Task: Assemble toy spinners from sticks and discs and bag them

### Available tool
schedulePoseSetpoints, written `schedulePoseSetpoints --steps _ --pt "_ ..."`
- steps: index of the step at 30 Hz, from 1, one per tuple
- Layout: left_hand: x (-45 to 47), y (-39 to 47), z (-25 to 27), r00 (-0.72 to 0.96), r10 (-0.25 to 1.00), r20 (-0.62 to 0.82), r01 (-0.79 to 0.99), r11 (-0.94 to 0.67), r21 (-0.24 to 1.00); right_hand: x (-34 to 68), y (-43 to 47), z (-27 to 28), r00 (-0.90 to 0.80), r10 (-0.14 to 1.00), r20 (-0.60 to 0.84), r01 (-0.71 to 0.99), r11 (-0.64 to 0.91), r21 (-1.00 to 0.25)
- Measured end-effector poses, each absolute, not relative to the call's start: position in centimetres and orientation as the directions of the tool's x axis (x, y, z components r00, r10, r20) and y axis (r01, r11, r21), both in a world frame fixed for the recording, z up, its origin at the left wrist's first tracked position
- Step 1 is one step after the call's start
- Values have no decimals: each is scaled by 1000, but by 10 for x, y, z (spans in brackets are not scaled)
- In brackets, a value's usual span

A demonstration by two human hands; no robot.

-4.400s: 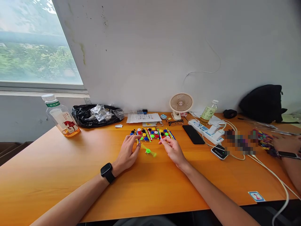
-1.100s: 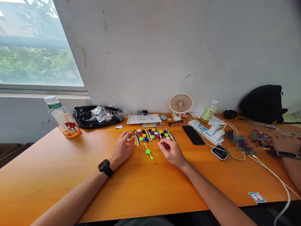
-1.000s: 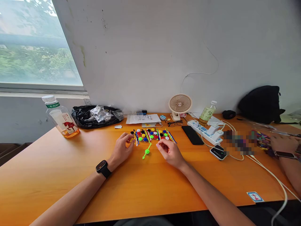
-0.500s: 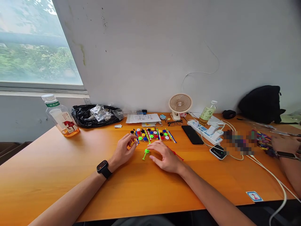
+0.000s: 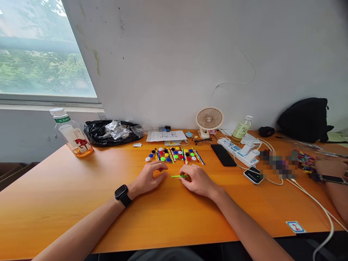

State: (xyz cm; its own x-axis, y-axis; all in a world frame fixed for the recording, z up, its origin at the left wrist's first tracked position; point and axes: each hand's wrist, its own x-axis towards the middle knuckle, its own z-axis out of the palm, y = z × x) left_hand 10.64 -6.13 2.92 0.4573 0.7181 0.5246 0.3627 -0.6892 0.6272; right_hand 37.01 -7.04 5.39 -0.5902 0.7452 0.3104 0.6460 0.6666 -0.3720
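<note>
My right hand (image 5: pixel 199 181) pinches a thin bright green plastic stick-like piece (image 5: pixel 176 176) between thumb and fingers, just above or on the table. One end of it points left; the rest is partly behind the fingers. My left hand (image 5: pixel 149 178), wearing a black watch on the wrist, is curved with thumb and fingers apart, facing the green piece across a small gap. A small yellowish spot shows between its fingertips, too small to name. Beyond both hands lie rows of coloured round pieces (image 5: pixel 162 159) and thin coloured sticks (image 5: pixel 198 156).
On the left stand a large bottle (image 5: pixel 77 141) and a black plastic bag (image 5: pixel 94 136). Behind are papers (image 5: pixel 165 136), glasses (image 5: pixel 205 140) and a fan (image 5: pixel 209 119). To the right lie a phone (image 5: pixel 223 155), a power strip (image 5: pixel 236 150) and cables; another person's arm (image 5: pixel 335 195) rests there.
The green piece, which pointed toward me between my hands, now lies crosswise in my right hand's pinch. My left hand has moved slightly right, away from the round pieces.
</note>
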Motion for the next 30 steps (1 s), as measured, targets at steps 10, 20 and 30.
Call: schedulePoseSetpoints --steps 10,20,30 --pt "112 -58 25 518 675 525 523 -736 430 390 -64 65 -552 804 219 780 592 -206" --pt "78 -31 14 336 774 536 826 -517 228 413 -60 73 -454 875 166 867 477 -146" --pt "80 -28 14 328 788 521 827 -506 245 398 -62 70 -503 810 302 787 574 -226"
